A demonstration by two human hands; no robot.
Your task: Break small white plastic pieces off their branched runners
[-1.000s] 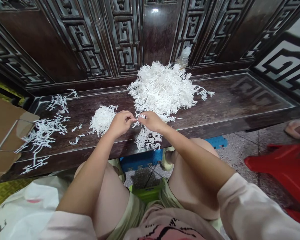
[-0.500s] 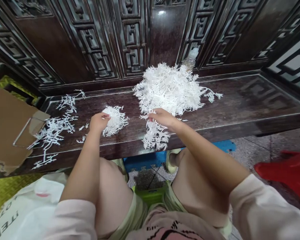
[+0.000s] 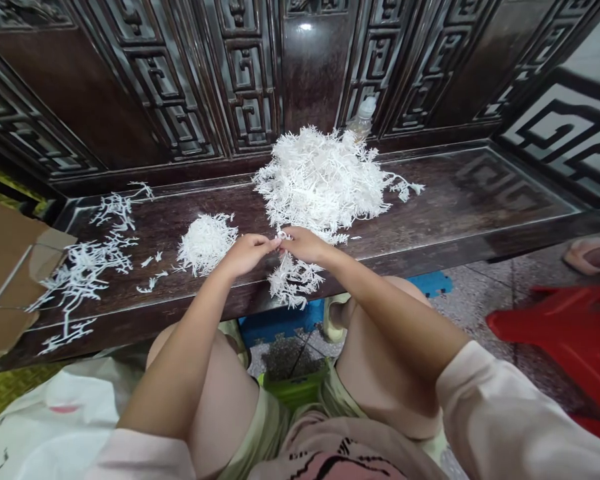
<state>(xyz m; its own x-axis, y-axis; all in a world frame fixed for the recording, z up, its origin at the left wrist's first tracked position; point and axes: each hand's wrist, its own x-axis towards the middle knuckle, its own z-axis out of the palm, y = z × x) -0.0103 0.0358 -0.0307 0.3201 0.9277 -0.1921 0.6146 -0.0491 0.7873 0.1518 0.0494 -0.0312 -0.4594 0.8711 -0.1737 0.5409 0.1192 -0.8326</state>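
My right hand point(image 3: 303, 244) pinches a white branched plastic sprig point(image 3: 295, 280), whose frayed lower part hangs at the bench's front edge. Fingertips of my left hand point(image 3: 250, 255) meet the right ones at the sprig's upper end; the small piece between them is too fine to make out. Left of my hands lies a small round heap of short white bits point(image 3: 207, 243). Just behind them rises a large pile of white branched sprigs point(image 3: 325, 183). Bare, stripped-looking white stems point(image 3: 87, 267) lie at the left end.
All this rests on a dark wooden bench point(image 3: 445, 207) with a carved back. A clear bottle point(image 3: 364, 120) stands behind the pile. A cardboard box point(image 3: 10, 280) is at the left, a white bag point(image 3: 60, 413) below it. A red stool point(image 3: 560, 340) stands at the right.
My left hand has moved right, from the small heap over to my right hand, and their fingertips now meet at the sprig. The view has shifted slightly right.
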